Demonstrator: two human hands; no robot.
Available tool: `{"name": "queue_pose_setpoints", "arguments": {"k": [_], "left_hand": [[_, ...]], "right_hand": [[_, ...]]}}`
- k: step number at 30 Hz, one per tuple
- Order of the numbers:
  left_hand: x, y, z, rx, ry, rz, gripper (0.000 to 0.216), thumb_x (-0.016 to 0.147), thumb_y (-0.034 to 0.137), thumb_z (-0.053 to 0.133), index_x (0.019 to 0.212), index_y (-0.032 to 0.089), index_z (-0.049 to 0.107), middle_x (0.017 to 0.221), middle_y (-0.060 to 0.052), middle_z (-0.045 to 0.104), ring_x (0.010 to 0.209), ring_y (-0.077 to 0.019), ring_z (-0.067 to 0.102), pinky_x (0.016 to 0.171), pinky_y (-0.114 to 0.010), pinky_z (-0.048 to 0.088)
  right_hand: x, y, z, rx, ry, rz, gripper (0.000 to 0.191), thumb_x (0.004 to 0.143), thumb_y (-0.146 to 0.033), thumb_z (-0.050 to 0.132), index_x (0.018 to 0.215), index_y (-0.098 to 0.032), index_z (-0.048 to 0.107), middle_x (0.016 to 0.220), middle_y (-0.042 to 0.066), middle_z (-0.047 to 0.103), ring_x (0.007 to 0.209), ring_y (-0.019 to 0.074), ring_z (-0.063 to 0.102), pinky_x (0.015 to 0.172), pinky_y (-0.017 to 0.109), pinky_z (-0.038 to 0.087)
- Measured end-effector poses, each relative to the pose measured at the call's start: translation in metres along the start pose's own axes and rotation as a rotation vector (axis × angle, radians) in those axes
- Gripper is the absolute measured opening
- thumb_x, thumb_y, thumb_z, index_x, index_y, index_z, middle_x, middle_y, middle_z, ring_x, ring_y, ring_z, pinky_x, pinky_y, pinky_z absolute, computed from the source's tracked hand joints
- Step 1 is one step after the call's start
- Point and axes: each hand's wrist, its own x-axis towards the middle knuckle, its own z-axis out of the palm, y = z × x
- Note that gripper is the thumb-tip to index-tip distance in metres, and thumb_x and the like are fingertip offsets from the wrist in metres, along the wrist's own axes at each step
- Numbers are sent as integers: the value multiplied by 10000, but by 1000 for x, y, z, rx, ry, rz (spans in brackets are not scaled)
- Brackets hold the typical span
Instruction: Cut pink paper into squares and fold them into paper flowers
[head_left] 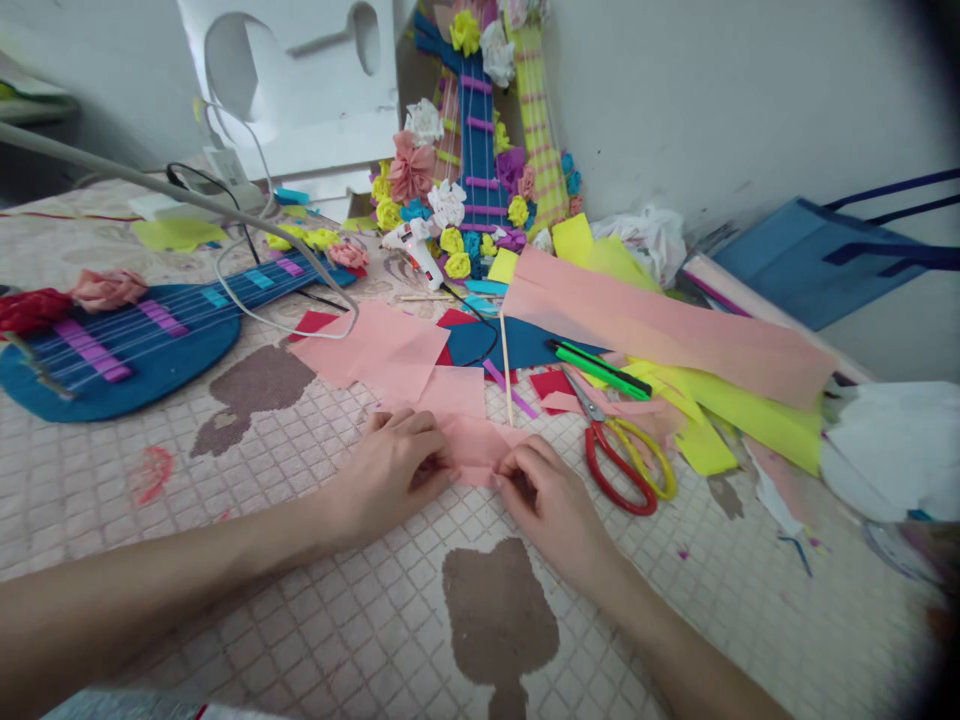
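Between my two hands lies a small piece of pink crepe paper [480,445], its near edge folded over. My left hand [401,455] pinches its left end, and my right hand [544,490] pinches the right end. Just beyond are flat pink paper squares [375,345] over some red paper. A thin wooden stick [506,370] stretches away from the paper's far edge. Scissors with red and yellow handles [622,465] lie to the right of my right hand, and a green utility knife [600,368] rests above them.
A blue paper guitar [127,345] with flowers lies at left, a white cable [225,205] arching over it. A hot glue gun [416,250] stands at the back before decorated guitars [480,150]. Pink strip [660,320] and yellow paper [750,415] spread at right, near a white roll [892,450].
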Motion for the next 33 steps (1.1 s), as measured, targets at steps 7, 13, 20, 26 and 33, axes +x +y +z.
{"name": "queue_pose_setpoints", "arguments": {"k": [7, 13, 20, 26, 33], "left_hand": [[-1, -1, 1, 18, 3, 2, 134, 831, 283, 528, 755, 182, 572, 797, -9, 592, 791, -183, 520, 739, -352, 298], [0, -1, 1, 19, 9, 2, 109, 818, 268, 542, 754, 184, 569, 789, -1, 593, 782, -179, 527, 729, -342, 298], [3, 1, 0, 48, 11, -8, 97, 797, 251, 562, 731, 180, 563, 778, 0, 594, 776, -188, 535, 716, -345, 295], [6, 4, -1, 55, 11, -21, 94, 778, 243, 570, 713, 176, 564, 757, -1, 594, 746, -182, 536, 707, -343, 299], [5, 4, -1, 52, 2, -37, 95, 774, 243, 567, 710, 173, 568, 758, -2, 596, 749, -174, 529, 713, -333, 292]], "right_hand": [[0, 0, -4, 12, -27, -29, 124, 843, -112, 500, 758, -202, 503, 823, 15, 538, 761, 144, 542, 645, 260, 434], [1, 1, -3, -10, -5, -8, 117, 835, -108, 502, 764, -200, 506, 823, 15, 543, 772, 149, 544, 657, 266, 428], [2, 3, 2, -45, 22, -3, 122, 828, -124, 496, 737, -204, 491, 785, 8, 528, 729, 148, 534, 618, 262, 408], [3, 2, 4, -63, 31, 29, 123, 814, -121, 512, 725, -201, 484, 769, 1, 514, 708, 142, 523, 613, 260, 395], [3, 2, 5, -67, 23, 59, 136, 810, -131, 532, 704, -194, 475, 766, -2, 502, 687, 135, 506, 615, 262, 377]]}}
